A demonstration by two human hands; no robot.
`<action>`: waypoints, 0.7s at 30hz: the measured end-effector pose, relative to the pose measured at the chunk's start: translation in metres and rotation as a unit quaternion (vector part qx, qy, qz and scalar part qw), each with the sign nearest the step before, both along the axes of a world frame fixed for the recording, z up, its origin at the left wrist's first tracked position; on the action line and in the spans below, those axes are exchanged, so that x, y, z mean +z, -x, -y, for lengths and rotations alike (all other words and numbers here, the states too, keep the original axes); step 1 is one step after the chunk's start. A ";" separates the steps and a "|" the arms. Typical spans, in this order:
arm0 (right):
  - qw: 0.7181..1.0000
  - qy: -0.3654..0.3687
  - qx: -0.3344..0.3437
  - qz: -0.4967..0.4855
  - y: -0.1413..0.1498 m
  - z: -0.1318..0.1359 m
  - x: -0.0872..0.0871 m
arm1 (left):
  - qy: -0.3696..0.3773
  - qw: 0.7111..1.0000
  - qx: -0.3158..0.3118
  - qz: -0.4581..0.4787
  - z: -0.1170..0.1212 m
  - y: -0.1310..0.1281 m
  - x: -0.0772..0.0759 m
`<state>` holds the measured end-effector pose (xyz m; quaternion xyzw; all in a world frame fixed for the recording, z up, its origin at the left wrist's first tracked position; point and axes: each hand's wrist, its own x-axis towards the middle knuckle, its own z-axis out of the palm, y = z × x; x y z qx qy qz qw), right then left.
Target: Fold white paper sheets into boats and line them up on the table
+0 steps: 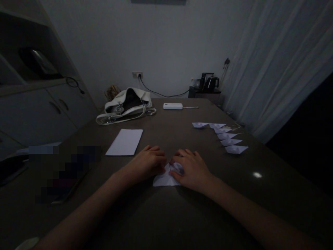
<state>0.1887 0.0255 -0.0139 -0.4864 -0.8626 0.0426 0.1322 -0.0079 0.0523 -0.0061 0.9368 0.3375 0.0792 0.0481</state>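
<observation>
A partly folded sheet of white paper (163,180) lies on the dark table in front of me, its wide edge toward me. My left hand (151,161) is closed with its fingertips on the paper's upper left side. On the right side, my right hand (191,170) pinches the paper, thumb and fingers curled round a raised fold. Part of the sheet is hidden beneath the fingers. To the right stand several folded paper boats (236,149) in a bent row. A stack of white paper (125,142) rests beyond my left hand.
Toward the back of the table (171,128) sit a white handbag (130,102) and a white power bank (173,106) with a short cable. A blurred-out object (70,177) lies at left. Behind the far edge is a black kettle (212,83); a curtain (273,62) hangs at right.
</observation>
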 end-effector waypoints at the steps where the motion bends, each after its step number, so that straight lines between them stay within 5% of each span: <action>1: 1.000 -0.001 0.000 -0.002 0.000 0.000 -0.001 | 0.017 1.000 0.001 -0.003 0.000 0.003 0.001; 7: 1.000 0.002 0.003 -0.015 -0.002 0.001 -0.002 | 0.129 0.991 0.036 -0.019 0.002 0.019 0.006; 15: 1.000 0.008 0.006 -0.024 -0.002 0.000 -0.002 | 0.263 0.959 0.072 0.073 0.003 0.026 0.005; 17: 1.000 0.010 0.004 -0.022 -0.002 0.000 -0.001 | 0.218 0.965 0.086 0.118 0.003 0.018 0.003; 21: 1.000 0.015 0.001 -0.016 -0.002 -0.001 -0.001 | 0.012 0.989 0.106 0.105 0.001 -0.001 -0.007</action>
